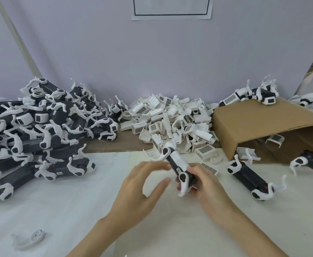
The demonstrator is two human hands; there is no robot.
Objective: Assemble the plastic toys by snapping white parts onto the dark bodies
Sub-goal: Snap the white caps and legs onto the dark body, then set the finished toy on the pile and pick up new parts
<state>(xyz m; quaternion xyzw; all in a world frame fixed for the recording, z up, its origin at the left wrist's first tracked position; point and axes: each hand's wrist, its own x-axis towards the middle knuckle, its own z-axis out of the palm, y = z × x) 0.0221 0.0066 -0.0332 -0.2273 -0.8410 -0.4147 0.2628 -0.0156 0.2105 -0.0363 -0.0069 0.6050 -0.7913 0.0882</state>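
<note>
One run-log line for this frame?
right hand: grips toy body | left hand: open beside it | white cover: on

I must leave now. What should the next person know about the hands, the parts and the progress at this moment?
Right hand grips a dark plastic toy body with a white cover on top; left hand is open beside it, fingertips at the body.
Loose white plastic covers are piled behind, centre.
Done: large heap of assembled toys on the left.
Left: dark bodies lying on the right, near the tipped cardboard box.

Left hand (pixel 144 182) open — right hand (pixel 205 184) gripping
</note>
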